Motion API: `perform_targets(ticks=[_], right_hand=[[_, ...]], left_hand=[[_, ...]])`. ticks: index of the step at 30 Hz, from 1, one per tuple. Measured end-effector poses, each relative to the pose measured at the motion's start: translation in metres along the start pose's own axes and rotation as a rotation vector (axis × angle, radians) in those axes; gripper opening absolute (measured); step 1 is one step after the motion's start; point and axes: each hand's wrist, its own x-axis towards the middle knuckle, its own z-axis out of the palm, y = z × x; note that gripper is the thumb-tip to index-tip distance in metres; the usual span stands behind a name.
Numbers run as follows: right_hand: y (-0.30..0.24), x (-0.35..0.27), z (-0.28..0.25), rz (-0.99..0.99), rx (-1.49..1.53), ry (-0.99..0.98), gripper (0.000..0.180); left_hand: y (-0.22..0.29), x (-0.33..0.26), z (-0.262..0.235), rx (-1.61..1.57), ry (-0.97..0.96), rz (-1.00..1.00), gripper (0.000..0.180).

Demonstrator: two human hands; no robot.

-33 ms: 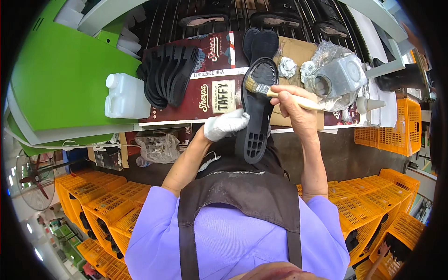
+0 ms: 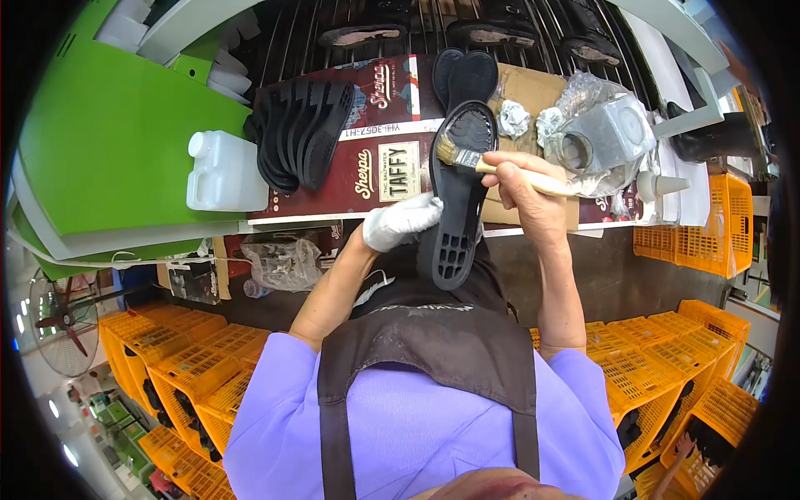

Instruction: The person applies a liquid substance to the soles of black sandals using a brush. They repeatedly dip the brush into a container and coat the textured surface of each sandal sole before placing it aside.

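Note:
My left hand (image 2: 403,223), in a white glove, grips a black shoe sole (image 2: 457,196) by its left edge. The sole's recessed inner face is up, with open square cells at the near heel end. My bare right hand (image 2: 536,200) is closed round the pale handle of a flat paintbrush (image 2: 467,156). The brush's bristles touch the sole's inner left edge, below the toe area, where the surface looks wet. Beyond the toe lie more black soles (image 2: 472,79). A row of black soles (image 2: 307,137) leans together further left.
A white plastic jug (image 2: 227,171) stands at the left. To the right are a clear container (image 2: 611,133) lying in plastic film, crumpled white wads (image 2: 514,119) and a white nozzle bottle (image 2: 658,187). Black shoes (image 2: 492,35) sit on a far rack. Orange crates (image 2: 658,354) stand behind me.
The sole's heel end has swung very slightly left and up. The brush and both hands are in nearly the same place.

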Motion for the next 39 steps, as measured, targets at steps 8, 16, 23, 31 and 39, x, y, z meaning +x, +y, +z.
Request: perform_targets(ticks=[8, 16, 23, 31, 39], right_hand=[[-0.003, -0.009, 0.009, 0.041, -0.035, -0.025, 0.029], [-0.002, -0.018, 0.019, 0.058, -0.001, -0.047, 0.030], [-0.010, -0.026, 0.025, 0.062, -0.006, -0.062, 0.024], [-0.031, -0.026, 0.028, 0.065, 0.010, -0.168, 0.020], [-0.046, -0.014, 0.024, -0.069, -0.048, -0.315, 0.023]], left_hand=[[-0.012, -0.005, -0.008, -0.370, 0.045, 0.053, 0.053], [-0.007, -0.001, -0.005, -0.419, 0.262, 0.236, 0.045], [-0.005, 0.009, -0.004, -0.432, 0.384, 0.306, 0.043], [0.004, 0.014, 0.000, 0.069, 0.615, 0.354, 0.040], [0.040, 0.001, 0.029, -0.194, 0.461, 0.392, 0.039]])
